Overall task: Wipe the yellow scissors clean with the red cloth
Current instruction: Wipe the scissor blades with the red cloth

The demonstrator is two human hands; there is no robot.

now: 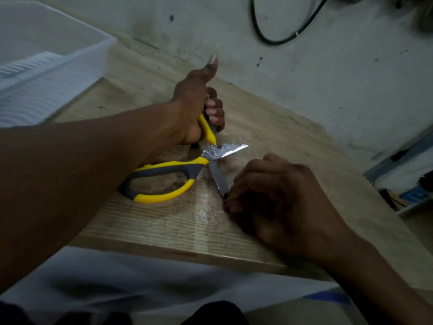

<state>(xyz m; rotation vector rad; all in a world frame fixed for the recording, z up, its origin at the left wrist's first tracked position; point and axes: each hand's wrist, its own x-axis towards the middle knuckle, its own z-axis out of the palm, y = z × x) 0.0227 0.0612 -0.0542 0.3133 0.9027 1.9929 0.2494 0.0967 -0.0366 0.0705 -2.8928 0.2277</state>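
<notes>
Yellow scissors [173, 171] lie spread wide on the wooden tabletop [164, 226], near its middle. Left hand [198, 106] grips the upper handle, fingers curled round it, thumb sticking up, holding the pair steady. Right hand [276, 195] is bunched at the tip of the lower blade, fingers curled and pinching a barely visible bit of red cloth [226, 202] against it; most of the cloth is hidden under the hand. Progress, my read: mid-wipe. Lower blade looks mostly clean, but the upper blade and the pivot carry whitish residue, and there are smears on the wood beside the blades. Left to do: upper blade, pivot, likely the undersides. A translucent plastic bin [54, 55] sits at far left.
</notes>
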